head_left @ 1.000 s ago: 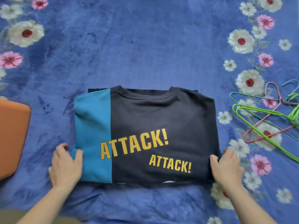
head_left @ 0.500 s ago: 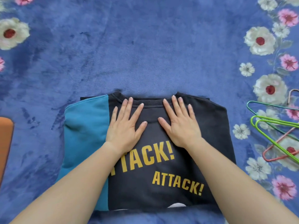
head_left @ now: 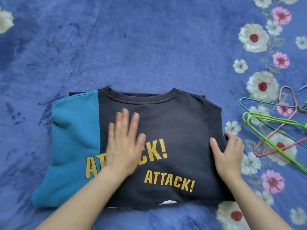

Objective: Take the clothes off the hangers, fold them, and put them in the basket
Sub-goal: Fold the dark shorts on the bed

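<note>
Left hand is pressing flat, fingers straight and spread, on the folded sweatshirt, covering part of the yellow ATTACK! print; motion-blurred. Right hand is gripping the sweatshirt's right edge, thumb on top, fingers curling over the side. Sweatshirt is lying on the blue floral blanket, wire hangers sitting just right of it.

The blurred left hand hides the middle letters of the larger yellow print on the sweatshirt, whether the fingers of the right hand tuck under the sweatshirt's right edge cannot be told, and the hangers right of the sweatshirt are cut off by the picture's edge
</note>
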`<state>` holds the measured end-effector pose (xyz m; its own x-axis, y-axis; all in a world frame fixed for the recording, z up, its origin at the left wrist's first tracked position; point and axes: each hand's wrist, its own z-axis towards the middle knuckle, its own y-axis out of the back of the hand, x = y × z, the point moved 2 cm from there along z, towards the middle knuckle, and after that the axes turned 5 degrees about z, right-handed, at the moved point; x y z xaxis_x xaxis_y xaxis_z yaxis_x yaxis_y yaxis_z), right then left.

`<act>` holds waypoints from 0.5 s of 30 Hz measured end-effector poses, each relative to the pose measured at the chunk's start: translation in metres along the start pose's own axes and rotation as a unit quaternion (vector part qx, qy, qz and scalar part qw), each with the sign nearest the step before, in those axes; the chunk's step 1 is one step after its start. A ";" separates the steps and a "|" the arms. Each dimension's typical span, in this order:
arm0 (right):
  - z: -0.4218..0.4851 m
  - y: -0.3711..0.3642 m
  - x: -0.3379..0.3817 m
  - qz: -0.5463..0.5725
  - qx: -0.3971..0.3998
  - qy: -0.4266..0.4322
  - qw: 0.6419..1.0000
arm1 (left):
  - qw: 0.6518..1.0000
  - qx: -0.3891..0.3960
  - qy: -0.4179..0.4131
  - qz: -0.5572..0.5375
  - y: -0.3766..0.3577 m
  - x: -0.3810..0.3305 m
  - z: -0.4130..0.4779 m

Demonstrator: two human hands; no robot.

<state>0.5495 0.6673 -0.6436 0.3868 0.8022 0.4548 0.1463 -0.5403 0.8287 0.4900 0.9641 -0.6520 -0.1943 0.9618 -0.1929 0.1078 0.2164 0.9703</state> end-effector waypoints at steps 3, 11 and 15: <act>-0.019 0.008 -0.001 0.080 0.029 -0.067 0.994 | 0.996 0.023 -0.089 0.010 -0.026 -0.050 -0.039; 0.006 0.041 0.013 0.182 0.304 -0.179 0.918 | 0.996 0.033 -0.075 0.033 -0.029 -0.052 -0.045; -0.008 0.047 0.023 0.188 0.410 -0.241 0.859 | 0.991 0.067 -0.105 0.038 -0.032 -0.039 -0.066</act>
<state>0.5575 0.6623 -0.5920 0.8500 0.4406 0.2888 0.4450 -0.8939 0.0543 0.4294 0.9085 -0.6658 0.0262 0.9869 -0.1593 0.2451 0.1481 0.9581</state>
